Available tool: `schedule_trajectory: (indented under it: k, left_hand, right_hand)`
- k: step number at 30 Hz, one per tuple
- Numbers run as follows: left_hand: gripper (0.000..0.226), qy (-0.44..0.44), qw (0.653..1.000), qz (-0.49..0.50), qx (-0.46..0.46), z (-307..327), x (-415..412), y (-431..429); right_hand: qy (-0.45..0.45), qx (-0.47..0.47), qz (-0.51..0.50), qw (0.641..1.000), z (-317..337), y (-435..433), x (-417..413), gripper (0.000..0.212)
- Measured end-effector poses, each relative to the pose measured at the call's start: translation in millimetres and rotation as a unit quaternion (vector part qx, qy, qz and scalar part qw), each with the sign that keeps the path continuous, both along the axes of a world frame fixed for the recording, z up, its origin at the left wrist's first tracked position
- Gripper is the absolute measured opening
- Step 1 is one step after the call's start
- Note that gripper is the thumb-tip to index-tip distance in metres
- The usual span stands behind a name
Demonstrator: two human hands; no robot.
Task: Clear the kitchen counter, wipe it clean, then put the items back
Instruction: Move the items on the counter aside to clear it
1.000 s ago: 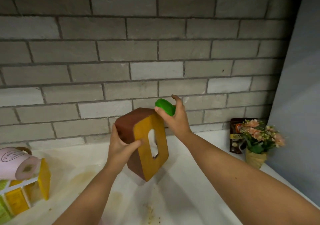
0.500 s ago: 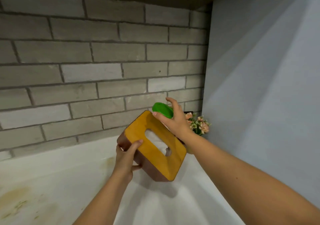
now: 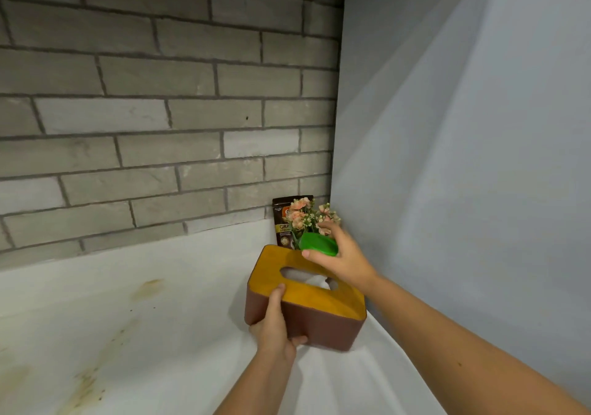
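Note:
A brown tissue box [image 3: 323,325] with a yellow wooden lid sits low over the white counter [image 3: 153,325] near the right corner, lid up, white tissue showing in its slot. My left hand [image 3: 275,328] grips the box's near left corner, thumb on the lid. My right hand [image 3: 339,258] holds a green sponge [image 3: 318,244] above the box's far end. I cannot tell whether the box touches the counter.
A dark coffee pouch [image 3: 283,223] and a small pot of pink flowers [image 3: 307,216] stand in the back right corner, just behind the box. Grey brick wall at the back, a plain grey wall on the right. Brownish stains [image 3: 86,379] mark the counter's left part.
Both hands carried the tissue box rightward and down toward the corner, turning it from tilted on edge to lid up. My view swung right; the paper roll and rack left the frame.

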State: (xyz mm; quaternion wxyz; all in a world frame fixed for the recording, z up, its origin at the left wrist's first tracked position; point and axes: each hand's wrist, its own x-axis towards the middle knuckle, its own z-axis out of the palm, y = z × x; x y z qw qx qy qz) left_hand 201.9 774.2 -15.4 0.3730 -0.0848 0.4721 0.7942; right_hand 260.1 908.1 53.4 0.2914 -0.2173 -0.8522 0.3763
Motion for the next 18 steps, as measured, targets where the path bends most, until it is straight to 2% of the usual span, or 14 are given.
schedule_trajectory:
  k: [2,6,10,15,18]
  left_hand:
    - [0.050,-0.039,0.998,0.039,0.002,4,13,10]
    - [0.069,-0.083,0.994,0.074,0.008,6,25,29]
    - [0.068,-0.086,0.995,0.051,0.023,10,29,41]
    - [0.059,-0.083,0.996,-0.020,-0.012,11,28,43]
    - [0.079,-0.080,0.993,-0.034,-0.078,7,24,37]
  right_hand:
    - [-0.022,-0.006,-0.005,1.000,-10,5,8,0.073]
    - [-0.043,-0.001,-0.050,0.998,-25,12,19,0.074]
    - [-0.018,-0.005,-0.087,0.996,-35,14,23,0.076]
    - [0.000,0.010,-0.132,0.991,-47,20,26,0.080]
    - [0.018,0.005,-0.129,0.991,-51,24,27,0.080]
